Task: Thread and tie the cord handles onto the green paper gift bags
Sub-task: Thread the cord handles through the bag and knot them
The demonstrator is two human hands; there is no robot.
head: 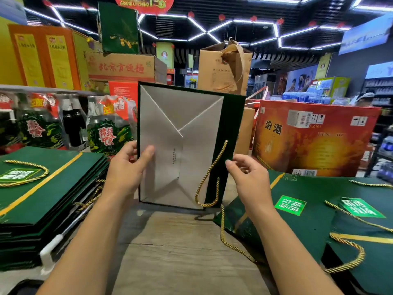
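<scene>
Upright, bag [180,145] between both hands [125,169] [249,179]

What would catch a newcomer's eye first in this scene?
The flat green gift bag held up in the centre, its pale folded bottom facing the camera, the left hand gripping its left edge and a gold cord dangling at its right. Then the stack of green bags at left and the red carton behind right.

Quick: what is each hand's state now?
Left hand: grips the green bag by its left edge.
Right hand: at its right edge; grip cannot be told.
</scene>
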